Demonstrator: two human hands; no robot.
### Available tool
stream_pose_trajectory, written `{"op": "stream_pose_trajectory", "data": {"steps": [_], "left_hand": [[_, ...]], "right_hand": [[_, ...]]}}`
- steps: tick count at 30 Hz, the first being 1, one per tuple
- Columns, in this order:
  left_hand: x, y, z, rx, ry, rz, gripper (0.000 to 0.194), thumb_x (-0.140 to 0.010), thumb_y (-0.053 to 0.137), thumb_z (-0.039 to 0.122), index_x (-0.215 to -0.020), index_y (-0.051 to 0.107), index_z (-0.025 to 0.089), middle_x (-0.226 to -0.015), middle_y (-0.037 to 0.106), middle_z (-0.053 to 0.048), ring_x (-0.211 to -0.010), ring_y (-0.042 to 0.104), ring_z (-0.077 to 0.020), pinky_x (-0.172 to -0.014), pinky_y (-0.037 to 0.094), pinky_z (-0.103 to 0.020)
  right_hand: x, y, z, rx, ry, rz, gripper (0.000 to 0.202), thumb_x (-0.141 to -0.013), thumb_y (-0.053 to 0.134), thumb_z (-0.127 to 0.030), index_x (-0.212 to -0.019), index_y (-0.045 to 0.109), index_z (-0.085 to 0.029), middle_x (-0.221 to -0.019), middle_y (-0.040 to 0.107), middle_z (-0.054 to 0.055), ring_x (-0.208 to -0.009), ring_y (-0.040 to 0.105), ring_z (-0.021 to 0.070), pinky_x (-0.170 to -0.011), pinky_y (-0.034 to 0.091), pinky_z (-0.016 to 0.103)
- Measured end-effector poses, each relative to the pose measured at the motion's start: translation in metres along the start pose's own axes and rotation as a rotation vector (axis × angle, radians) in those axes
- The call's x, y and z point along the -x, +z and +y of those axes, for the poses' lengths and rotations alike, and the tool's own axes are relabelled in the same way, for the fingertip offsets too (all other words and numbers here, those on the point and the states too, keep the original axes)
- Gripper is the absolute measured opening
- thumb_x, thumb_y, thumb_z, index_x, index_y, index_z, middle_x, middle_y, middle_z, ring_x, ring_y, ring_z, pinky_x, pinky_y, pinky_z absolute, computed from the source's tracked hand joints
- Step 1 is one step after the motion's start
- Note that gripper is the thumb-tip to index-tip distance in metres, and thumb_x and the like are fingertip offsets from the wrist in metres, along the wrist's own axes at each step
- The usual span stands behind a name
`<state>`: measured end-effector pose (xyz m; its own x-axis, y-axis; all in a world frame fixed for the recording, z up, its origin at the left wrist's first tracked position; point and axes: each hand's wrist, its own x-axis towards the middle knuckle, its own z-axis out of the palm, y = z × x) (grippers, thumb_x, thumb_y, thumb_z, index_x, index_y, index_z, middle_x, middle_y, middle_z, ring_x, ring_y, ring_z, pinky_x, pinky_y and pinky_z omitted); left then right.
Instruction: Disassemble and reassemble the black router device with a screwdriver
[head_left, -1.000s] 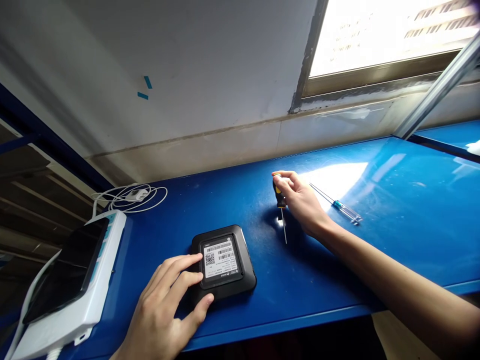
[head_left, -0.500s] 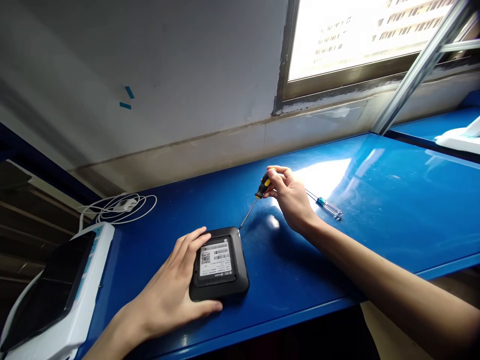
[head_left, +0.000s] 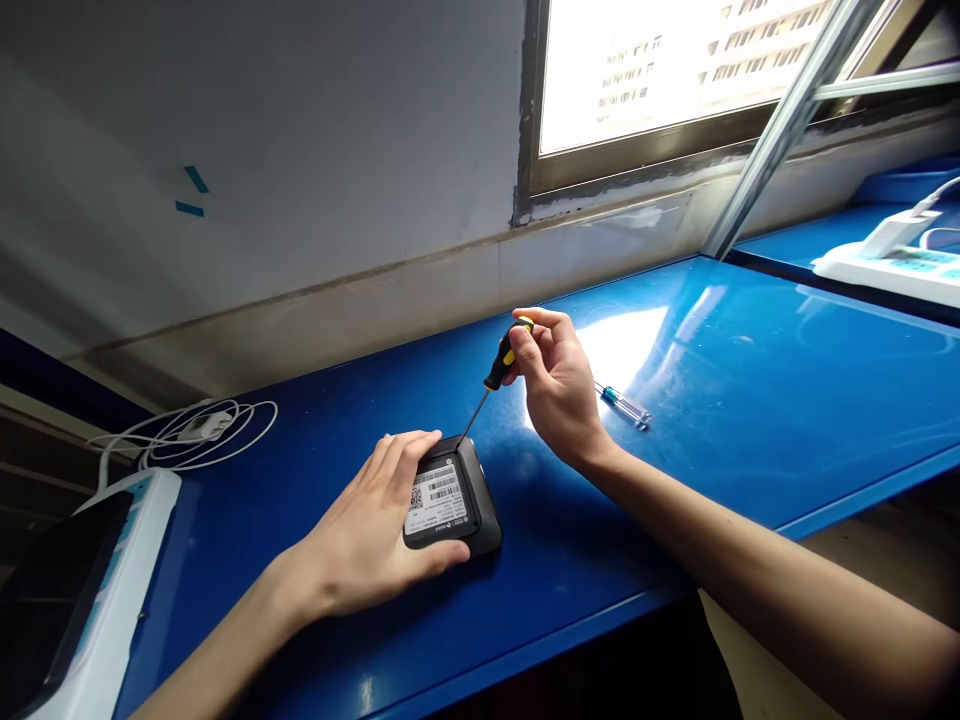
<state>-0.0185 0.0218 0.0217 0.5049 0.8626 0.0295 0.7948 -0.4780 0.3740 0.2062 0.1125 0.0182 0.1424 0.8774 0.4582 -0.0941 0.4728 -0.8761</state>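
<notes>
A flat black electronic device (head_left: pixel 480 500) with rounded corners lies on the blue table, its white printed label (head_left: pixel 436 500) facing up. My left hand (head_left: pixel 375 520) grips it from the left, fingers over the far edge and thumb along the near side. My right hand (head_left: pixel 559 385) is closed around the black and yellow handle of a screwdriver (head_left: pixel 495 365). Slanting downward, the screwdriver's tip meets the device's upper face near its far right corner. Past my right wrist lies a second screwdriver (head_left: pixel 626 407) with a clear and blue handle, its shaft partly hidden by my hand.
On the left stand a white device with a dark screen (head_left: pixel 64 590) and a coiled white cable with its adapter (head_left: pixel 206 428). A metal post (head_left: pixel 780 140) rises at the table's far right end. Beyond it sits a white power strip (head_left: pixel 892 265).
The screwdriver tip has moved from the device's outer corner inward onto its upper face. My left hand has slid further over the device, which is now tilted or turned slightly. The camera view has shifted right.
</notes>
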Motion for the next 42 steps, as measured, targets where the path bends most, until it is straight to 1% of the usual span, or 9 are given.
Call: {"op": "stream_pose_trajectory", "data": {"steps": [5,9,13,20,24,28,33,36,42], "left_hand": [[-0.002,0.011,-0.006,0.091,0.044,0.130,0.071,-0.090,0.071,0.050,-0.148,0.039,0.025,-0.139,0.057,-0.015,-0.123,0.059,-0.0344,-0.103,0.056,-0.055],[0.000,0.012,-0.009,0.128,0.056,0.147,0.064,-0.094,0.065,0.054,-0.146,0.048,0.022,-0.143,0.058,-0.015,-0.130,0.055,-0.0351,-0.107,0.053,-0.054],[0.003,0.009,-0.010,0.130,0.037,0.089,0.076,-0.091,0.068,0.059,-0.151,0.046,0.019,-0.152,0.052,-0.017,-0.140,0.048,-0.0371,-0.114,0.047,-0.058],[0.011,-0.005,-0.017,0.077,0.066,-0.057,0.117,-0.070,0.087,0.064,-0.164,0.027,0.027,-0.168,0.033,-0.017,-0.154,0.033,-0.0404,-0.119,0.041,-0.062],[0.011,-0.007,-0.022,0.062,0.108,-0.097,0.129,-0.063,0.089,0.069,-0.165,0.022,0.027,-0.171,0.027,-0.016,-0.156,0.028,-0.0398,-0.122,0.038,-0.060],[0.012,-0.001,-0.024,0.060,0.107,-0.047,0.126,-0.064,0.088,0.069,-0.165,0.023,0.029,-0.170,0.030,-0.013,-0.155,0.032,-0.0395,-0.120,0.041,-0.058],[0.014,0.004,-0.020,0.048,0.103,-0.017,0.113,-0.073,0.084,0.060,-0.164,0.028,0.024,-0.168,0.033,-0.015,-0.154,0.034,-0.0378,-0.120,0.042,-0.056],[0.015,0.006,-0.018,0.039,0.091,-0.011,0.110,-0.075,0.082,0.058,-0.164,0.028,0.023,-0.168,0.033,-0.015,-0.154,0.033,-0.0385,-0.119,0.044,-0.056],[0.013,0.006,-0.016,0.029,0.068,-0.040,0.110,-0.076,0.080,0.060,-0.164,0.028,0.019,-0.169,0.031,-0.017,-0.155,0.030,-0.0379,-0.120,0.042,-0.055]], "right_hand": [[0.002,0.000,-0.003,0.024,-0.012,-0.016,0.032,-0.098,0.060,-0.053,-0.116,0.053,-0.028,-0.085,0.059,-0.002,-0.074,0.064,0.0149,-0.066,0.057,0.031],[0.006,0.001,-0.010,0.084,-0.060,-0.009,0.027,-0.098,0.060,-0.050,-0.115,0.054,-0.029,-0.087,0.060,0.000,-0.076,0.065,0.0169,-0.068,0.058,0.033],[0.008,0.001,-0.016,0.135,-0.130,0.015,0.022,-0.099,0.060,-0.044,-0.114,0.056,-0.029,-0.086,0.058,0.001,-0.077,0.065,0.0186,-0.067,0.059,0.035],[0.008,-0.001,-0.010,0.234,-0.239,0.020,0.021,-0.099,0.061,-0.047,-0.113,0.060,-0.032,-0.083,0.061,0.002,-0.076,0.068,0.0199,-0.061,0.058,0.035],[0.009,0.000,-0.010,0.207,-0.178,0.015,0.018,-0.099,0.061,-0.040,-0.114,0.059,-0.030,-0.093,0.065,0.003,-0.085,0.073,0.0225,-0.074,0.062,0.041],[0.010,0.000,-0.015,0.125,-0.111,-0.092,0.018,-0.101,0.054,-0.033,-0.119,0.055,-0.031,-0.127,0.066,0.007,-0.104,0.074,0.0240,-0.091,0.062,0.047],[0.010,-0.003,-0.015,0.232,-0.085,-0.089,0.039,-0.098,0.063,-0.046,-0.133,0.048,-0.037,-0.115,0.066,0.006,-0.096,0.076,0.0264,-0.080,0.063,0.046],[0.009,-0.004,-0.012,0.284,-0.100,-0.069,0.039,-0.097,0.060,-0.054,-0.132,0.055,-0.038,-0.114,0.066,0.007,-0.094,0.075,0.0271,-0.076,0.062,0.046],[0.008,-0.002,-0.011,0.175,-0.078,-0.065,0.036,-0.102,0.050,-0.038,-0.135,0.058,-0.030,-0.125,0.068,0.008,-0.098,0.076,0.0235,-0.082,0.065,0.043]]}}
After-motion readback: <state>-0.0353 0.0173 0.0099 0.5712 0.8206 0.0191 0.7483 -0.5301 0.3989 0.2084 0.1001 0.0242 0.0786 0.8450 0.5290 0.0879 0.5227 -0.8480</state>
